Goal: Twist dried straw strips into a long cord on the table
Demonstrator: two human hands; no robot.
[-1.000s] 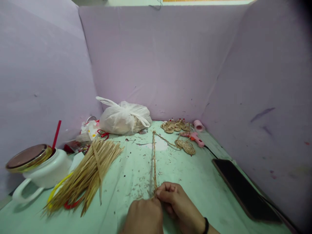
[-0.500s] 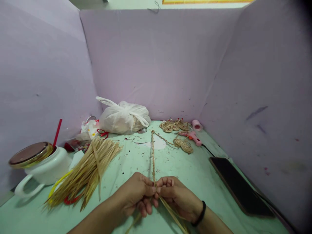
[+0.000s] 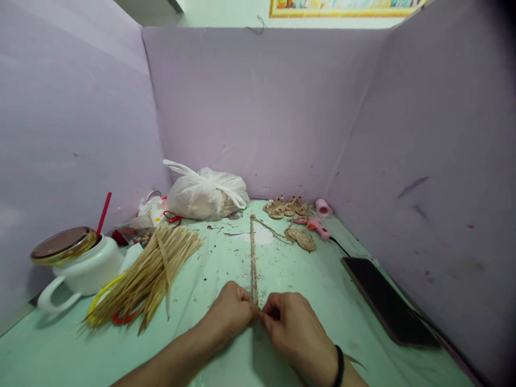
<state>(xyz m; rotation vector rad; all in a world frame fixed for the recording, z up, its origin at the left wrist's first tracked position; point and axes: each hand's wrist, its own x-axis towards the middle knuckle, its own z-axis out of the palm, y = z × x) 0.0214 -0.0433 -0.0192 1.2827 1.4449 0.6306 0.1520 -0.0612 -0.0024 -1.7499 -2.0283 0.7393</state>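
Pinching the braided straw cord at its near end, both hands meet low on the green surface. Left hand: fingers closed tight on the cord from its 9 o'clock side. Right hand: fingers curled shut on it from 3 o'clock. The cord runs from the fingertips toward 12 o'clock, flat on the surface, its far end bending to the woven coils at 1 o'clock. Pink glue gun just beside the coils. Straw bundle at 10 o'clock of the left hand, well apart. Black phone at 3 o'clock of the right hand, apart.
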